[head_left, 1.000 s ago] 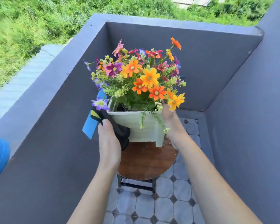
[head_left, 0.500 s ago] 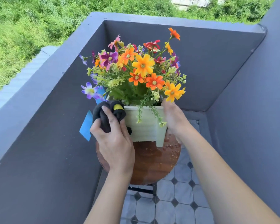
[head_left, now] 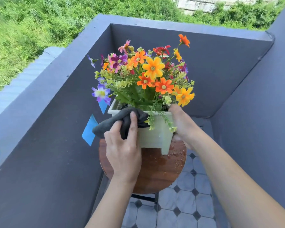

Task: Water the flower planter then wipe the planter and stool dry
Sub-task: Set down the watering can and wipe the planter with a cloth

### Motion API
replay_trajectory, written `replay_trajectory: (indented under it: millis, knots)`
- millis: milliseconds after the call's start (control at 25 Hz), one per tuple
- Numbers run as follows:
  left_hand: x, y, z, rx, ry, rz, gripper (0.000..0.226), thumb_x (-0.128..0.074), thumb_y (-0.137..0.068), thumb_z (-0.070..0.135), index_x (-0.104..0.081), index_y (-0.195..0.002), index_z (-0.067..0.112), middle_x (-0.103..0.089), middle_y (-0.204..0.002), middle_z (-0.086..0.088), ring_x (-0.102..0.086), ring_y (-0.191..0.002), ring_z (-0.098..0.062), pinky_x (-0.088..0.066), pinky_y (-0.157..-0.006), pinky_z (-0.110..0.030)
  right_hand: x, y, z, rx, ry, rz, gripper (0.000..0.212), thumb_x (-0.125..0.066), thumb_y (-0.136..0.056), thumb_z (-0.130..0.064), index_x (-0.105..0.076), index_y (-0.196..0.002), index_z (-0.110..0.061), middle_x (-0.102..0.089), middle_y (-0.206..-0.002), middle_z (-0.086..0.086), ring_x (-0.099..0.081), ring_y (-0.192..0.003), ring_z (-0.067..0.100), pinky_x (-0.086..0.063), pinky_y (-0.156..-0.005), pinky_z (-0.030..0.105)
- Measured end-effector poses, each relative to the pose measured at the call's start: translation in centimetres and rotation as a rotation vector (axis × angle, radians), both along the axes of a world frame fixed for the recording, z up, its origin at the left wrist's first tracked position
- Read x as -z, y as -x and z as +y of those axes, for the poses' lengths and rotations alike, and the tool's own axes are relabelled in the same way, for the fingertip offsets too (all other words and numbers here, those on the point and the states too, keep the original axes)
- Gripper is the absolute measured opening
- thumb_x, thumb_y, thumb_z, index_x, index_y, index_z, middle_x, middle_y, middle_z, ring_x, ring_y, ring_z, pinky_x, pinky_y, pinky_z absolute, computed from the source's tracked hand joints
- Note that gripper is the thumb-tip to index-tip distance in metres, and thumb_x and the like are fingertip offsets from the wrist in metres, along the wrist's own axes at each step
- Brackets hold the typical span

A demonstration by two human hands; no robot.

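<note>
Planter point(head_left: 155, 137) centre frame on round stool point(head_left: 156, 171). Left hand point(head_left: 123, 148) grips dark cloth point(head_left: 120, 122) over its near rim; right hand point(head_left: 181, 125) clasps right side. Droplets on stool's right edge. Walls point(head_left: 56, 129) close left and behind; tiled floor point(head_left: 179, 211) open below.

No readable text, labels, brands, numbers or signs anywhere in frame. Checked the likely carriers: the two blue tags point(head_left: 89, 130) at left-centre of the frame, against the dark wall, are plain blue with nothing printed on the faces that show. The pale planter point(head_left: 156, 134) at centre has a blank front. The dark cloth point(head_left: 117, 124) shows a small yellow patch at its right edge, too small to tell whether it carries any marking.
</note>
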State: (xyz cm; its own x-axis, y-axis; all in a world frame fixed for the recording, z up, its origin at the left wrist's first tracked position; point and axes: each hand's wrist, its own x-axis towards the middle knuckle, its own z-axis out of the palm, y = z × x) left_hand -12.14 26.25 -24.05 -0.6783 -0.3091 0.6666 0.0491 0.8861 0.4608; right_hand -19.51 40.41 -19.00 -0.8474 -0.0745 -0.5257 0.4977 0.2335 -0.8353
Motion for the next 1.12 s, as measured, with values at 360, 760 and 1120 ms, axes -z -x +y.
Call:
replay_trajectory:
  millis: [360,760,1120]
  knots:
    - [-1.2,0.7,0.4,0.117,0.392,0.140,0.044,-0.044,-0.093,0.002,-0.057,-0.125,0.029,-0.045,-0.117,-0.004,-0.036,-0.072,-0.025,-0.044,-0.060,-0.037,-1.4,0.0,0.5,-0.020,-0.002,-0.059,0.069,-0.035,-0.090,-0.053,-0.019,-0.153,-0.029,-0.029,-0.155,0.002,-0.038,-0.134,0.034,-0.036,-0.105,0.052]
    - [3.4,-1.8,-2.7,0.427,0.746,0.037,0.048,-0.032,-0.096,0.006,-0.062,-0.125,0.029,-0.046,-0.120,-0.005,-0.041,-0.077,-0.027,-0.041,-0.058,-0.037,-2.3,0.9,-0.2,0.026,-0.062,-0.075,0.058,-0.031,-0.098,-0.037,-0.023,-0.152,-0.017,-0.024,-0.160,0.004,-0.031,-0.141,0.032,-0.033,-0.112,0.050]
    - [2.6,-1.0,-3.6,0.593,0.840,-0.016,0.047,-0.027,-0.100,0.009,-0.069,-0.117,0.024,-0.061,-0.127,0.002,-0.045,-0.092,-0.028,-0.028,-0.063,-0.034,-1.5,2.2,-0.6,0.025,-0.077,-0.071,0.051,-0.028,-0.065,-0.051,-0.047,-0.109,-0.033,-0.051,-0.121,-0.020,-0.050,-0.117,0.020,-0.041,-0.103,0.051]
